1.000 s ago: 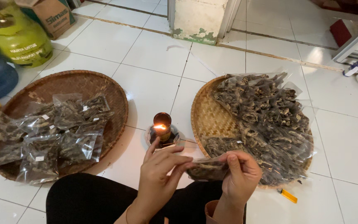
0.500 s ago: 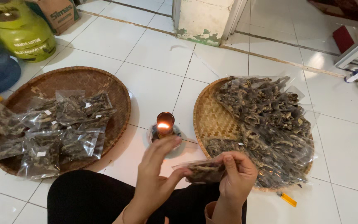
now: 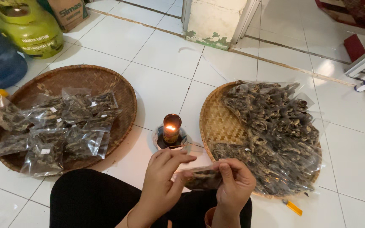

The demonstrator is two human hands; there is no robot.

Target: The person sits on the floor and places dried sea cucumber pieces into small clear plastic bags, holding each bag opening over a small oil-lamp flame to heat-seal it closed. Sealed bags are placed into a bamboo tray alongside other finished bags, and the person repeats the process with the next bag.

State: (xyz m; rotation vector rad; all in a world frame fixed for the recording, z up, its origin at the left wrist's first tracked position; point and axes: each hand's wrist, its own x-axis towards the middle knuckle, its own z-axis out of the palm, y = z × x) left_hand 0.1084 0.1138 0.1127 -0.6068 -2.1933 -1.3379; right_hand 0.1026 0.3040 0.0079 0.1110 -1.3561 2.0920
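Both hands are on one small clear plastic bag [image 3: 201, 178] of dark dried pieces, held near the body just this side of the lit candle [image 3: 172, 128]. Left hand [image 3: 162, 177] has its fingers curled over the bag's left end, pinching the top edge. Right hand [image 3: 234, 185] pinches the right end between thumb and forefinger, other fingers folded in. Neither grip is loose.

Candle sits in a small dish [image 3: 160, 141] on the white tile floor [image 3: 165, 55], between the two woven trays.

Risks as I read it:
- The flame is close to the left fingertips, so a burn is likely if the bag goes in too low or the hand drifts forward.
- The plastic is thin. Held too long at the flame, it could melt through or catch rather than just soften.
- The bag's mouth looks slack between the two pinches. If the edge isn't taut and flat, it could wrinkle and pieces could spill.
- The right tray [image 3: 216, 122] is heaped with bagged dried stuff and its near-left rim is near the candle. A loose bag sliding off could reach the flame.
- The left tray [image 3: 106, 78] of flat packets [image 3: 64, 124] lies further off, so there is less worry there.
- A green gas cylinder [image 3: 28, 27] stands far left, well apart from the flame but in the same room.
- A knee nudge could tip the candle.
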